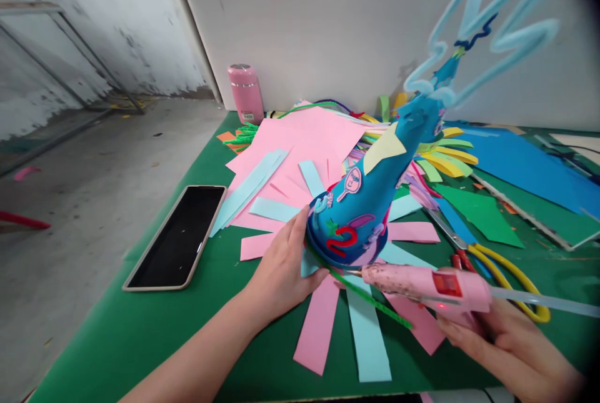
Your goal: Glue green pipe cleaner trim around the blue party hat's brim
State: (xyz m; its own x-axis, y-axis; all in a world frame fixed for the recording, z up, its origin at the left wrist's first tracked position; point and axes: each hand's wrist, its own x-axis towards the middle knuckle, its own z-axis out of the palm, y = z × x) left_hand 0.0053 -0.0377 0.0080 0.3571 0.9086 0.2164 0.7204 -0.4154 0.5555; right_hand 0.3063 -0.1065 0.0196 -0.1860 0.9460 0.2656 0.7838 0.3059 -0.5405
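A blue cone party hat (382, 187) stands tilted to the right on the green table, with a red number 2, stickers and a light-blue fuzzy wire shape (509, 40) at its tip. Pink and light-blue paper strips (319, 328) fan out around its base. My left hand (284, 268) grips the base from the left, thumb near a green pipe cleaner (375, 303) that runs along the lower rim, its free end trailing right. In my right hand (506, 334) is a pink hot glue gun (412, 283), nozzle at the rim beside the pipe cleaner, a red light lit.
A smartphone (178, 237) lies at left, and a pink flask (246, 94) stands behind. Pink paper sheets (304, 134) spread at the back. Yellow-handled scissors (510, 272) lie right, near green paper (482, 209) and a blue sheet (529, 162). A white panel (323, 22) rises behind the table.
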